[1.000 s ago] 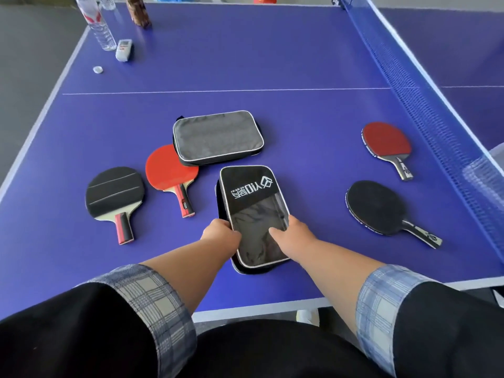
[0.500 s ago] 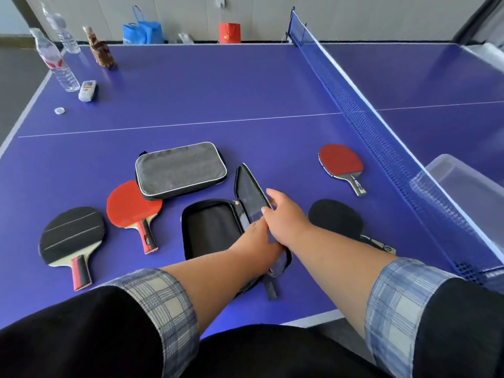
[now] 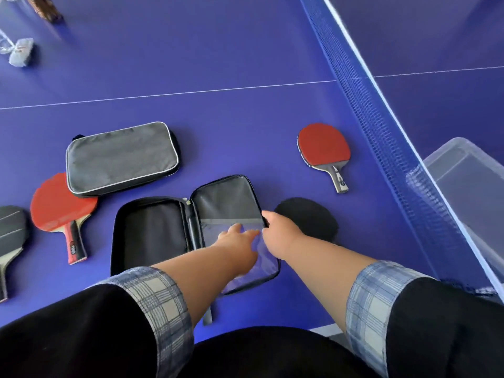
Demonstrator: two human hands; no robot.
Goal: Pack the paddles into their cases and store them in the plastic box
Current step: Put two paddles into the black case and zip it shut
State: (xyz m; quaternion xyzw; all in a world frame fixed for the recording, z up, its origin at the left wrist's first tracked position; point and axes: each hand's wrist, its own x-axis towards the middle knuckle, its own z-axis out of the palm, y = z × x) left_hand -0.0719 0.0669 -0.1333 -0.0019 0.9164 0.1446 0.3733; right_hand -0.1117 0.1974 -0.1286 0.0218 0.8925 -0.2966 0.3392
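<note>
Standing beside the person, noting from largest to smallest.

- Blue table [image 3: 218,64]: carries everything; both forearms reach out over its near edge.
- Net [image 3: 381,126]: runs diagonally, out past the right hand.
- Plastic box [image 3: 469,173]: clear, on the far side of the net, well to the right of the right hand. Nothing visible inside it.
- Open case [image 3: 152,230]: black, unzipped and laid flat in two halves directly under both hands. Left half shows a bare dark lining. Right half has a see-through pocket. No paddle in it.
- Grey case [image 3: 120,156]: zipped, lying beyond and left of the left hand, apart from the open case.
- Paddles: one red paddle [image 3: 60,203] left of the left hand, its blade tucked just under the grey case's near edge. A black-faced paddle [image 3: 11,230] further left, partly cut off by the frame. A second red paddle [image 3: 323,145] beyond the right hand, handle pointing towards the person. A black paddle [image 3: 308,216] just right of the right hand, partly hidden by the wrist.
- Left hand [image 3: 237,238]: fingers stretched out flat on the see-through pocket, holding nothing.
- Right hand [image 3: 281,233]: fingers curled over the right rim of that same half, gripping it; thumb not visible.
- Small white object [image 3: 21,51]: far beyond the left hand, blurred.
</note>
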